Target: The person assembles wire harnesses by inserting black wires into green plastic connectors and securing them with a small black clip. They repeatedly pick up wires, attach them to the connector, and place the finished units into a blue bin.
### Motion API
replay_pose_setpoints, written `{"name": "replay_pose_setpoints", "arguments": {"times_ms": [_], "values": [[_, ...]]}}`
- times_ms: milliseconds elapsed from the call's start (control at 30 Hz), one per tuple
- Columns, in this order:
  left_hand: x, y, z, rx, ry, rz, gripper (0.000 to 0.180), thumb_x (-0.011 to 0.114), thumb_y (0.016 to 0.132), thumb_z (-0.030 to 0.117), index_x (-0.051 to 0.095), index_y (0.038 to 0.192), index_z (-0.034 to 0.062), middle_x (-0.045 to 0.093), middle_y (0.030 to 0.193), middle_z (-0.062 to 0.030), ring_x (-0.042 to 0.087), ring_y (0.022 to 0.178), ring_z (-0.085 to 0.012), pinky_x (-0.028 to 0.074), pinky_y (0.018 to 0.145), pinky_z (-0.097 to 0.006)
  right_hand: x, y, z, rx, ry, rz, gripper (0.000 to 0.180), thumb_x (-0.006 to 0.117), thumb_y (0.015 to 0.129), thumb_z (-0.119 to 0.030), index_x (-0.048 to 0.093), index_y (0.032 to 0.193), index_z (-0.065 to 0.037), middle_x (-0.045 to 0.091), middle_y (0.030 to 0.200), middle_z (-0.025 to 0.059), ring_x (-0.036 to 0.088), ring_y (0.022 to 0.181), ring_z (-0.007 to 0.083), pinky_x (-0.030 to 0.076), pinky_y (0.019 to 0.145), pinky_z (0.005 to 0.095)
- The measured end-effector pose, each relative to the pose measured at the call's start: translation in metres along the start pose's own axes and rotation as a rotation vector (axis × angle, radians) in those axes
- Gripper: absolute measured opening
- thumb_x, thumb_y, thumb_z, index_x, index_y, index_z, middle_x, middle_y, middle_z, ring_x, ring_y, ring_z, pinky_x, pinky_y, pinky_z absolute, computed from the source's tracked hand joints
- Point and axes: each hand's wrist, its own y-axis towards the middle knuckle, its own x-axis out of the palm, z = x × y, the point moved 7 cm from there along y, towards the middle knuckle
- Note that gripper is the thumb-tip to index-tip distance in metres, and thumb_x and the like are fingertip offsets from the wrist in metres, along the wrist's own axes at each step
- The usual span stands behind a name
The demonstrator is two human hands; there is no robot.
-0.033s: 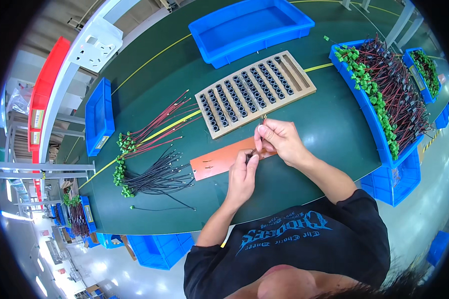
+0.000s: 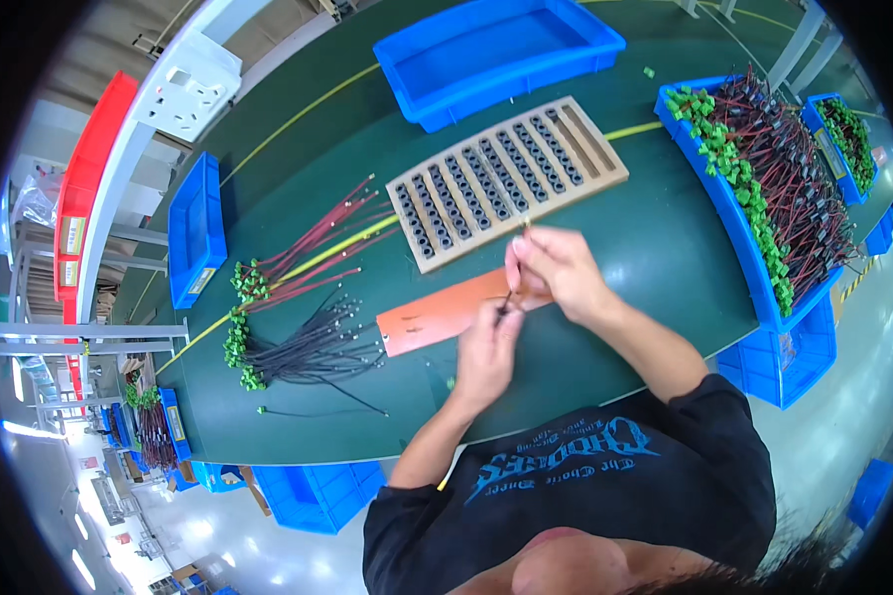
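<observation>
Here, in the middle of the frame, the left hand [image 2: 483, 357] pinches a small dark piece [image 2: 504, 308], and the right hand [image 2: 563, 274] pinches a thin thing [image 2: 526, 229], too blurry to name. An orange strip [image 2: 435, 322] lies near them on the desk [image 2: 665, 263]. It seems best to keep the left hand steady and move the right hand slowly, so nothing bends.

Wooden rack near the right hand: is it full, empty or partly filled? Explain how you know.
Partly filled: the wooden rack holds rows of black ring-shaped parts, but bare wood shows at its right end.
</observation>
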Motion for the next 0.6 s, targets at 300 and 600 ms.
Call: {"name": "replay_pose_setpoints", "arguments": {"times_ms": [300, 600], "values": [[0.028, -0.011, -0.019, -0.285, -0.903, -0.214, 0.051, 0.041, 0.110, 0.047, 0.052, 0.136, 0.0046, 0.047, 0.080, -0.0007, 0.030, 0.057, -0.0045, 0.023, 0.046, -0.021, -0.003, 0.009, -0.008, -0.045, -0.057, -0.034, 0.031, 0.057, 0.108, -0.024, 0.069, 0.097, 0.002, 0.068, 0.077, 0.0060, 0.047, 0.057, 0.0042, 0.044, 0.053, 0.0227], [0.026, -0.014, -0.030, -0.239, -0.888, -0.236, 0.042, 0.050, 0.110, 0.036, 0.053, 0.132, 0.0008, 0.063, 0.090, -0.0111, 0.029, 0.054, -0.0035, 0.025, 0.047, -0.020, -0.006, 0.004, -0.016, -0.048, -0.101, 0.000, 0.031, 0.057, 0.107, -0.025, 0.072, 0.096, 0.001, 0.071, 0.077, 0.0033, 0.052, 0.059, 0.0034, 0.047, 0.055, 0.0224]]}}
